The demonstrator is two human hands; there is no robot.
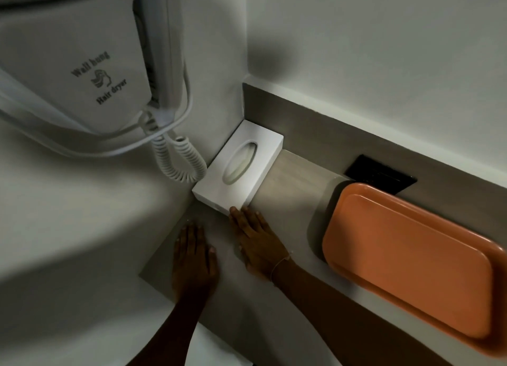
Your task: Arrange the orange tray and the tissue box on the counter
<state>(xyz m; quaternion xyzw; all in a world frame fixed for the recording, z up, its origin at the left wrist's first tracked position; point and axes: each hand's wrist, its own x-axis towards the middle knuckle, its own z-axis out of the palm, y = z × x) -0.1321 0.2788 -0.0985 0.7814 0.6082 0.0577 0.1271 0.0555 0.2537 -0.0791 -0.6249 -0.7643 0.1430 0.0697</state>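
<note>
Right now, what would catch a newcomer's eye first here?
The orange tray stands out, lying at the right on the grey counter. A white tissue box sits in the corner under a wall-hung hair dryer, with the right hand touching its near edge.

Grey counter (pixel 296 179) in wall corner. On it: 1 white tissue box (pixel 238 166) against corner, 1 orange tray (pixel 411 261) well apart, 2 hands, left hand (pixel 193 252), right hand (pixel 256 242), flat, palms down.

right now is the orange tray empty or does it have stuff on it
Empty. The orange tray lies flat on the counter, and its whole inner surface shows bare orange.
</note>
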